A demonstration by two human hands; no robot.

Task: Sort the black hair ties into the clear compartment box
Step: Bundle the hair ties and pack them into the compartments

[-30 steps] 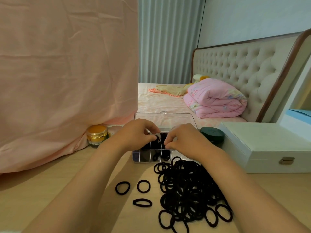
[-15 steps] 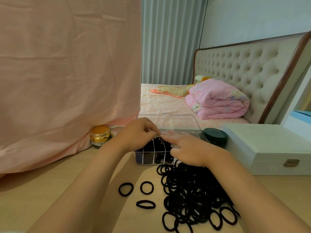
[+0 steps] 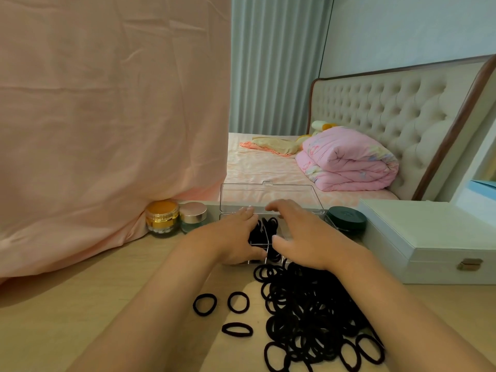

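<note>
The clear compartment box stands on the wooden table with its lid upright behind it. Black hair ties fill its middle compartments. My left hand lies over the box's left half, fingers stretched to the far rim and thumb at the near rim. My right hand is spread over the right half, fingers straight and thumb pointing at the middle. Neither hand holds a tie that I can see. A big pile of black hair ties lies in front of the box. Three loose ties lie left of the pile.
A yellow jar and a pink-lidded jar stand left of the box against a hanging pink cloth. A dark green round tin and a white latched case sit to the right. A bed lies beyond the table.
Both hands were pinching a tie over the box's middle. Now their fingers have spread flat across the box, the left hand lower and the right reaching to the far rim.
</note>
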